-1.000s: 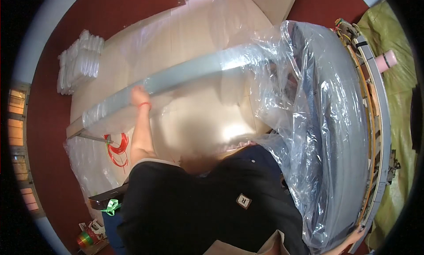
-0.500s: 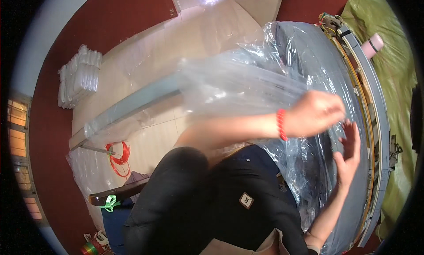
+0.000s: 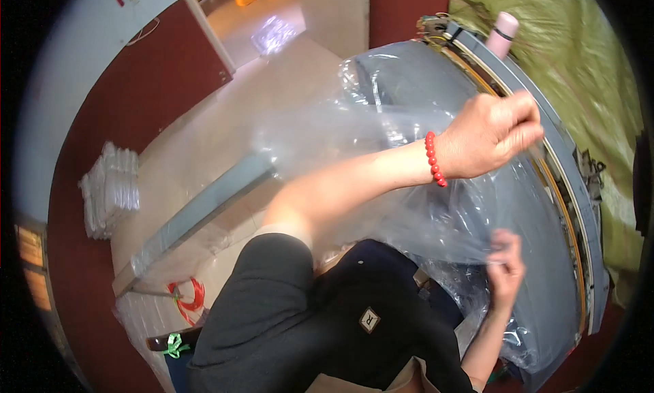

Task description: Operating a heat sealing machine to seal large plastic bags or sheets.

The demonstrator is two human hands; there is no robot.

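My left hand (image 3: 489,135), with a red beaded bracelet (image 3: 434,160) at the wrist, is raised over the right part of a grey work surface (image 3: 545,257). Its thumb and fingers are closed together; what they pinch, if anything, is hidden. Lower down, my right hand (image 3: 505,267) is closed, slightly blurred, on the edge of a clear plastic sheet (image 3: 436,233). The sheet spreads leftward beneath my left forearm, wrinkled and shiny. More of it lies over the grey surface.
A metal bar with an orange strip (image 3: 560,202) edges the surface on the right. Beyond are a pink bottle (image 3: 502,35) and a green tarp (image 3: 552,59). At left lie a grey beam (image 3: 204,209), red cord (image 3: 194,294) and stacked clear plastic packs (image 3: 112,189).
The view has turned. My two hands have moved apart, the left farther away and the right nearer to me. The plastic between them has shifted and now stretches to my right hand.
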